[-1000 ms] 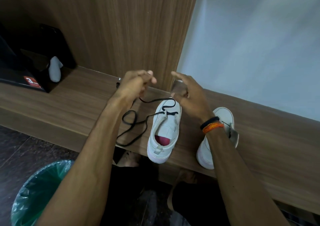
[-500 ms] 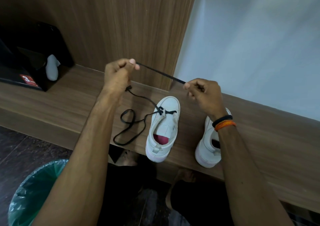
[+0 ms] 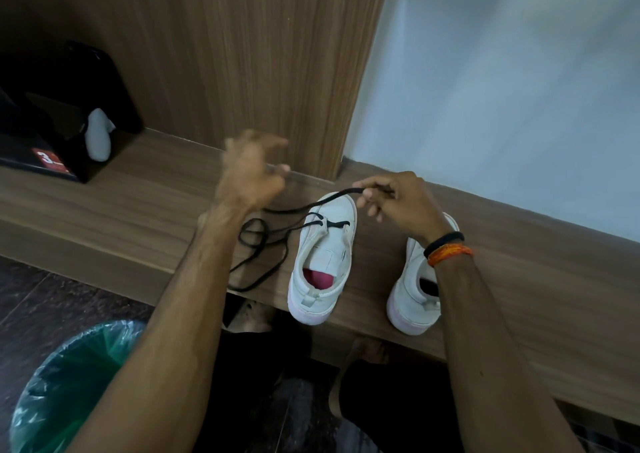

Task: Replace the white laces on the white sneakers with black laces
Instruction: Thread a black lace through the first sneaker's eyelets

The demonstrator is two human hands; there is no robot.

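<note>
- Now, nearest the camera: green-lined bin [image 3: 69, 380] on the floor, well short of the laced sneaker [image 3: 323, 258], to its left.
- Laced sneaker sits on the tabletop [image 3: 145, 210], heel over the near edge. Black lace [image 3: 258, 244] runs through the toe-end eyelets only; slack coils just left of the shoe.
- Second sneaker [image 3: 412, 300] just right of it, no lace visible, partly hidden by the right forearm.
- Change: half a second ago the lace was taut between both hands. Left hand [image 3: 251, 175] has let go, so that span now sags across the toe.
- Read: lace ends evened out, next eyelet row pending. Early in the task.
- Right hand [image 3: 401, 199] just beyond the toe, wrist bent, fingers [image 3: 369, 192] pinching the lace end.
- Left hand raised left of the toe, motion-blurred, fingers spread, holding nothing.
- Farthest: black box [image 3: 52, 133] well left, against the wood panel.
</note>
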